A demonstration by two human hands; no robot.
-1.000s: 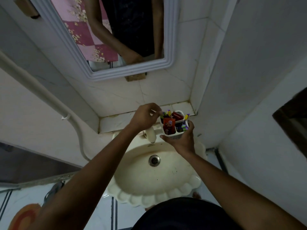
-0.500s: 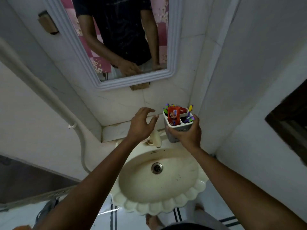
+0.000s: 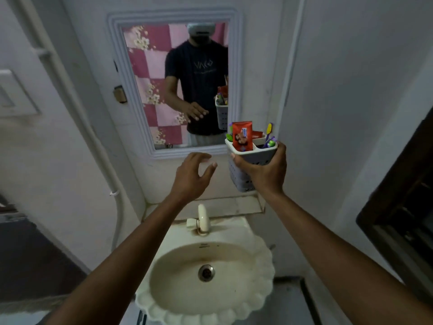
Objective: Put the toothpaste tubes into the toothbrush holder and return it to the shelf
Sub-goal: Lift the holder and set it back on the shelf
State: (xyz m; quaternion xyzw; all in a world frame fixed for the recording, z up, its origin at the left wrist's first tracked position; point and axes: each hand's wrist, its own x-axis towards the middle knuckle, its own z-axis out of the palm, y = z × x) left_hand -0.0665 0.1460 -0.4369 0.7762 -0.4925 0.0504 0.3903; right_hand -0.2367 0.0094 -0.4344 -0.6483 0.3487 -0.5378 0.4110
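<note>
The right hand (image 3: 264, 171) grips the white toothbrush holder (image 3: 241, 177) around its side, lifted in the air above the sink (image 3: 206, 299) and tap (image 3: 202, 218). Red toothpaste tubes (image 3: 242, 136) and toothbrushes (image 3: 269, 138) stand upright in its compartments. Just beside it, the left hand (image 3: 191, 178) hovers open and empty, fingers spread, below the mirror (image 3: 173, 85).

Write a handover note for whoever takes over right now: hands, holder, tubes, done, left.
Right hand: gripping the toothbrush holder from the side, raised in front of the mirror.
Left hand: open, empty, beside the holder, not touching it.
Toothpaste tubes: red, standing in the holder with the toothbrushes.
Done: tubes loaded.
Left: set the holder on its shelf; that shelf is not identifiable in this view.
</note>
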